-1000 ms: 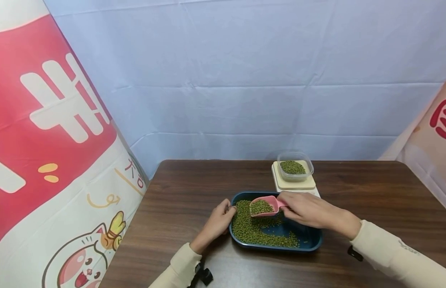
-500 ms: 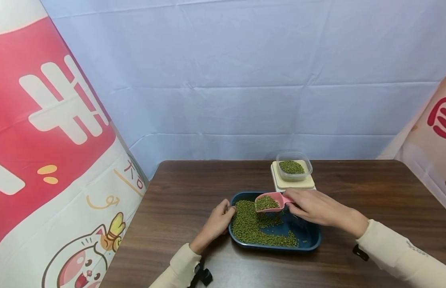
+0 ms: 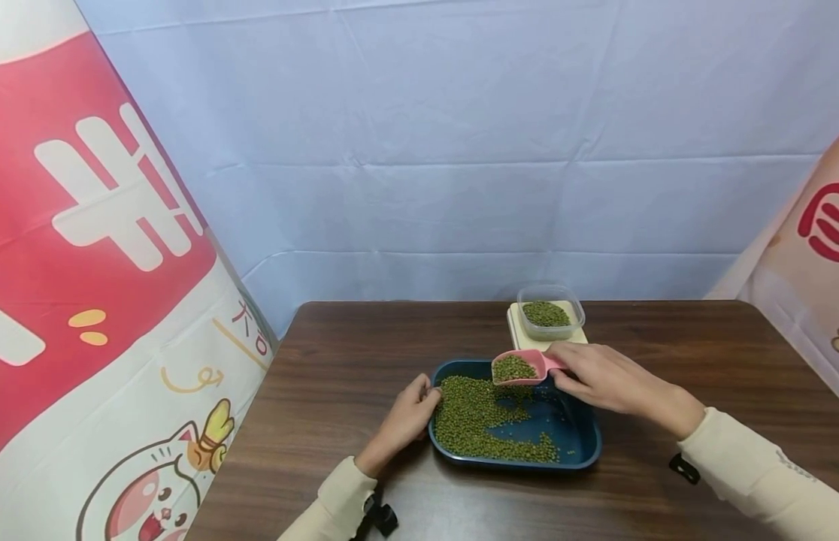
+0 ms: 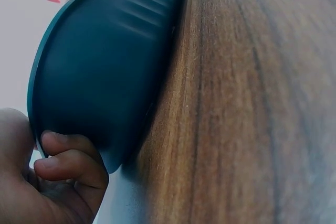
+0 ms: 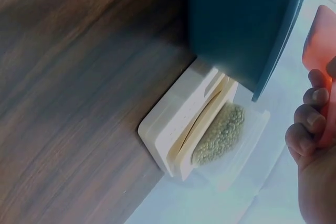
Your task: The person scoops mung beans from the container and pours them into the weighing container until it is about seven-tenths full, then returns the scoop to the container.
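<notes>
My right hand grips the handle of a pink scoop, its fingers curled round it in the right wrist view. Green mung beans fill the scoop, which is held over the back right part of a dark blue tray. At the tray's left rim my left hand pinches the edge, thumb on top and fingers curled beneath, as the left wrist view shows. More mung beans cover the left and front of the tray floor, while its right side shows bare blue.
Behind the tray stands a cream kitchen scale, bearing a clear plastic container with some mung beans in it. They sit near the back edge of the brown wooden table. A pale cloth hangs behind.
My right hand has lifted the loaded scoop and carried it right and back toward the scale. My left hand has stayed on the tray's rim.
</notes>
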A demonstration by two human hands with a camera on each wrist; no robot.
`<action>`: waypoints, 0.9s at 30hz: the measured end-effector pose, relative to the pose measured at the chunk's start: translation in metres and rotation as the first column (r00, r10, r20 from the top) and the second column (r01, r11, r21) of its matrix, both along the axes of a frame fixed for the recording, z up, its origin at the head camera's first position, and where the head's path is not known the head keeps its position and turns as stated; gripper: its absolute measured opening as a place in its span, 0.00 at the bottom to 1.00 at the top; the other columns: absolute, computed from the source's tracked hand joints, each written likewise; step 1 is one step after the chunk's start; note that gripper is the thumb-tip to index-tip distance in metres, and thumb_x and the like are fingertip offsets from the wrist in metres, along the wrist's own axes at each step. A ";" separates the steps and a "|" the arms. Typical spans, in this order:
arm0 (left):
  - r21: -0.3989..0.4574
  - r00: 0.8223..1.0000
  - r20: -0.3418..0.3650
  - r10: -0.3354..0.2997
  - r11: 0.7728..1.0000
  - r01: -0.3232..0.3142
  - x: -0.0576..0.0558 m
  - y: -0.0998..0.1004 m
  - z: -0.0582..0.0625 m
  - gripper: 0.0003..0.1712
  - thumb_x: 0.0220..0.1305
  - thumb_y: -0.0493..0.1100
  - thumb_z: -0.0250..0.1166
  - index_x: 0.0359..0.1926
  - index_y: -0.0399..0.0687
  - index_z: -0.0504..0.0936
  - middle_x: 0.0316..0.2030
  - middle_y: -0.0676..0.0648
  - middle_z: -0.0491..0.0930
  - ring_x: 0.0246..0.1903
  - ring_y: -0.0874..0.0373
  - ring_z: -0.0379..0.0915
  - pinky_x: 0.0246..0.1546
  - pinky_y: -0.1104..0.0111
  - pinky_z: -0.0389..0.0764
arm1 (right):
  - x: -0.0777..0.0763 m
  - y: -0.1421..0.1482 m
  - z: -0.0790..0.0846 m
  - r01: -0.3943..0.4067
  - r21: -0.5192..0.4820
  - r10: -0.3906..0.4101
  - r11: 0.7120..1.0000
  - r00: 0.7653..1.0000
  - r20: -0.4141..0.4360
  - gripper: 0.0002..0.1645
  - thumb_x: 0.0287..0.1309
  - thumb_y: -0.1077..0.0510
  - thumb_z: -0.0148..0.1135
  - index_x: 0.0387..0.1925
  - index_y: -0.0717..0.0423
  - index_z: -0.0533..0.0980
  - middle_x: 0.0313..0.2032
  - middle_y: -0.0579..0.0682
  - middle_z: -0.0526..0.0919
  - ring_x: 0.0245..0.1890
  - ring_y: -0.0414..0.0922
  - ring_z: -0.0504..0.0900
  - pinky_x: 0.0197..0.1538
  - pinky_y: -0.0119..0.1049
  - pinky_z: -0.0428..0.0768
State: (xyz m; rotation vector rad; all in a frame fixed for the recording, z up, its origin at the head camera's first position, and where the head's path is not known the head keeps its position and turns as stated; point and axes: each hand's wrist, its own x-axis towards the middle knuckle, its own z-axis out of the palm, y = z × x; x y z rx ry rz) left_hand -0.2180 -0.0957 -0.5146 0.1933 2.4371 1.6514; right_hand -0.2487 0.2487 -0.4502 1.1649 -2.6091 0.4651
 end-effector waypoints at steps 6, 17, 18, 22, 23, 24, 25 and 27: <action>0.002 1.000 0.000 -0.013 1.000 0.013 0.000 0.000 0.000 0.14 0.74 0.49 0.49 0.33 0.47 0.62 0.15 0.54 0.57 0.07 0.61 0.52 0.06 0.73 0.58 | -0.001 0.006 0.001 0.018 -0.021 -0.018 1.000 1.000 0.001 0.10 0.58 0.56 0.62 0.41 0.43 0.71 0.27 0.38 0.69 0.23 0.34 0.65 0.26 0.29 0.65; 0.009 1.000 -0.001 -0.026 1.000 0.026 0.000 -0.001 -0.002 0.14 0.75 0.49 0.48 0.34 0.45 0.61 0.14 0.53 0.56 0.07 0.61 0.50 0.06 0.73 0.57 | -0.005 0.020 0.004 0.058 -0.054 -0.060 0.997 0.997 -0.043 0.20 0.56 0.56 0.64 0.52 0.51 0.75 0.32 0.36 0.72 0.26 0.36 0.69 0.29 0.33 0.71; 0.010 1.000 -0.001 -0.025 1.000 0.025 0.000 -0.001 -0.002 0.14 0.75 0.49 0.48 0.34 0.45 0.61 0.14 0.54 0.56 0.07 0.61 0.51 0.06 0.73 0.57 | -0.006 0.022 0.005 0.065 -0.055 -0.067 0.996 0.997 -0.042 0.20 0.57 0.56 0.63 0.52 0.51 0.74 0.32 0.36 0.72 0.26 0.36 0.69 0.29 0.33 0.71; 0.012 1.000 0.003 -0.024 1.000 0.024 0.000 -0.001 -0.001 0.15 0.75 0.50 0.49 0.34 0.45 0.61 0.14 0.54 0.56 0.07 0.61 0.50 0.06 0.72 0.57 | -0.007 0.027 0.006 0.097 -0.052 -0.099 0.994 0.994 -0.034 0.17 0.57 0.57 0.62 0.50 0.50 0.74 0.30 0.36 0.72 0.25 0.35 0.69 0.28 0.33 0.71; 0.012 1.000 0.004 -0.022 1.000 0.022 0.000 -0.001 -0.001 0.15 0.75 0.50 0.49 0.34 0.46 0.61 0.13 0.54 0.56 0.07 0.61 0.50 0.06 0.72 0.57 | -0.008 0.028 0.006 0.105 -0.052 -0.106 0.993 0.994 -0.029 0.16 0.58 0.57 0.62 0.49 0.50 0.74 0.30 0.37 0.72 0.24 0.35 0.69 0.28 0.33 0.72; 0.013 1.000 0.004 -0.019 1.000 0.019 0.000 -0.001 -0.001 0.15 0.74 0.50 0.49 0.34 0.46 0.61 0.13 0.54 0.56 0.07 0.61 0.51 0.06 0.72 0.57 | -0.008 0.030 0.006 0.113 -0.053 -0.114 0.992 0.993 -0.023 0.15 0.58 0.57 0.62 0.48 0.50 0.74 0.30 0.37 0.73 0.24 0.35 0.69 0.28 0.32 0.72; 0.012 1.000 0.004 -0.016 1.000 0.016 0.000 0.000 -0.001 0.15 0.74 0.50 0.50 0.34 0.46 0.62 0.13 0.54 0.56 0.07 0.62 0.51 0.06 0.72 0.57 | -0.009 0.031 0.006 0.121 -0.053 -0.122 0.991 0.992 -0.018 0.15 0.58 0.57 0.62 0.48 0.50 0.74 0.30 0.37 0.72 0.23 0.34 0.69 0.27 0.32 0.71; 0.006 1.000 0.001 -0.007 1.000 0.007 0.000 0.000 -0.002 0.15 0.74 0.50 0.51 0.34 0.46 0.62 0.13 0.54 0.57 0.07 0.62 0.51 0.06 0.72 0.57 | -0.011 0.033 0.005 0.132 -0.054 -0.133 0.990 0.991 -0.016 0.14 0.59 0.57 0.62 0.47 0.50 0.74 0.29 0.37 0.72 0.23 0.34 0.68 0.26 0.31 0.71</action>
